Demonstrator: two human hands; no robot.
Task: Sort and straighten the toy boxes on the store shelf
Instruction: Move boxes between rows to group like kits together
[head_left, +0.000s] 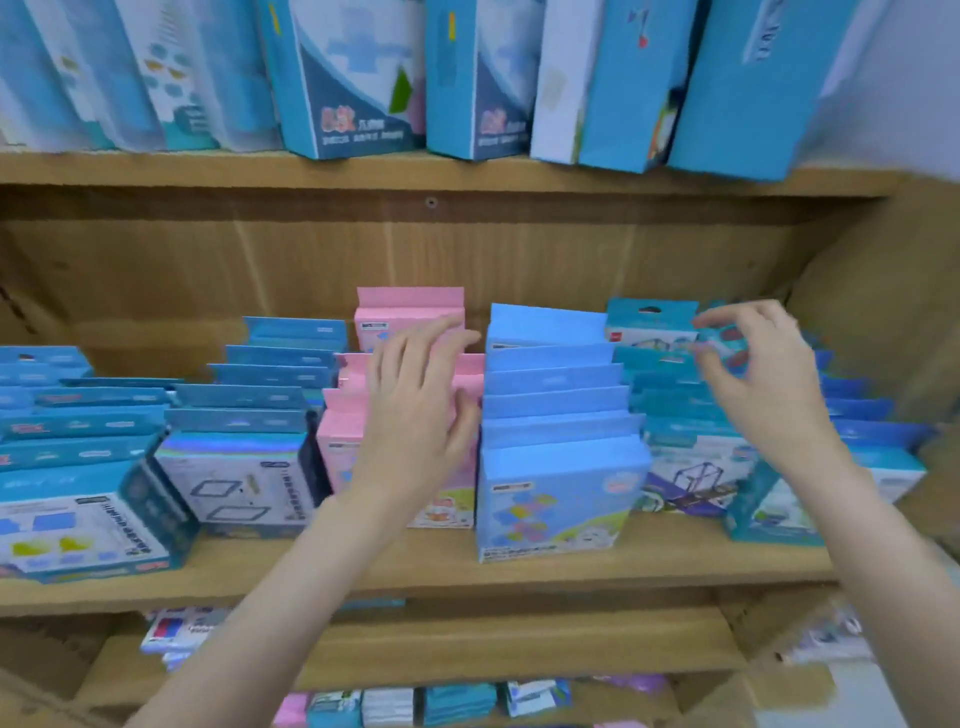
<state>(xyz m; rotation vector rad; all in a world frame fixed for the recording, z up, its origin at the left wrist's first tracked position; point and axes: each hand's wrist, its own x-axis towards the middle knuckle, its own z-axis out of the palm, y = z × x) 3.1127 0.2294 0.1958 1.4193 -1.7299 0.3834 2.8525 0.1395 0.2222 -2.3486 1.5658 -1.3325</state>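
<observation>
Rows of flat toy boxes stand front to back on the middle wooden shelf (519, 571). My left hand (421, 410) lies open over the row of pink boxes (337, 447), its fingers spread and stretched toward the tallest pink box (405, 312) at the back. To the right stands a row of light blue boxes (556, 483). My right hand (763, 374) hovers with curled, parted fingers over the back of a row of teal boxes (675, 447), holding nothing. Its fingertips are near the rearmost teal box (649, 322).
More teal and white boxes (234, 467) fill the left of the shelf, some skewed. Tall blue boxes (353, 78) lean on the upper shelf. A wooden side wall (883, 312) closes the right end. Small boxes (415, 701) lie on lower shelves.
</observation>
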